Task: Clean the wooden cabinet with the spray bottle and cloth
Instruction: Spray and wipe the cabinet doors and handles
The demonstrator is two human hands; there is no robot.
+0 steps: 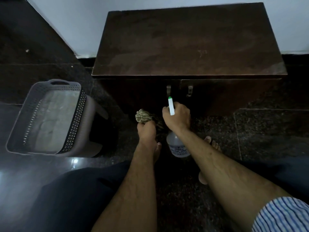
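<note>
The wooden cabinet [189, 44] is set against a pale wall [83, 17], its dark, faintly smeared top seen from above and its two doors shut below. Two small metal handles [168, 91] are fixed side by side near the doors' meeting edge.

The spray bottle [178, 146] is held just in front of the left door, low down. It is gripped round the neck by the right hand [178, 117], fingers curled at the trigger. The white nozzle (green at the tip) is pointed at the door just below the left handle. The clear body hangs under the wrist, partly hidden by the forearm.

The cloth [143, 116], striped and crumpled, is bunched in the closed fingers of the left hand [146, 131], just left of the bottle and close to the base of the door. Whether the wood is touched cannot be told.

Bare toes [212, 144] are seen on the dark speckled floor [267, 131] beneath the arms. A grey perforated basket [76, 114] is rested on a low stool [95, 108] to the left, near the cabinet's corner. A striped sleeve [284, 215] is seen on the right arm.
</note>
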